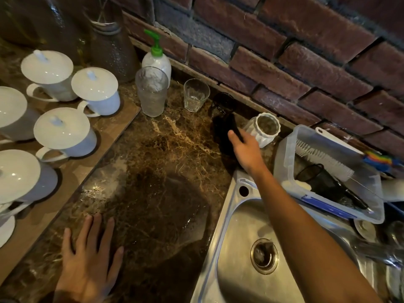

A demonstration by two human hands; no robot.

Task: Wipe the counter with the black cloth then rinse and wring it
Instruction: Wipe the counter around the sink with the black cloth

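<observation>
The black cloth [225,127] lies on the brown marble counter [161,162] near the brick wall, between a small glass and a white jar. My right hand [247,152] reaches over the sink's corner and lies on the cloth's near end; its fingers are curled round the cloth. My left hand [89,259] rests flat on the counter at the lower left, fingers spread, holding nothing. The steel sink [236,248] sits to the right of the counter, its drain visible below my right forearm.
Several white lidded cups [96,92] stand on a wooden board at the left. A tall glass [152,92], a small glass [195,95], a soap pump bottle [156,60] and a white jar [265,129] line the wall. A clear plastic bin [290,154] with brushes sits right of the sink.
</observation>
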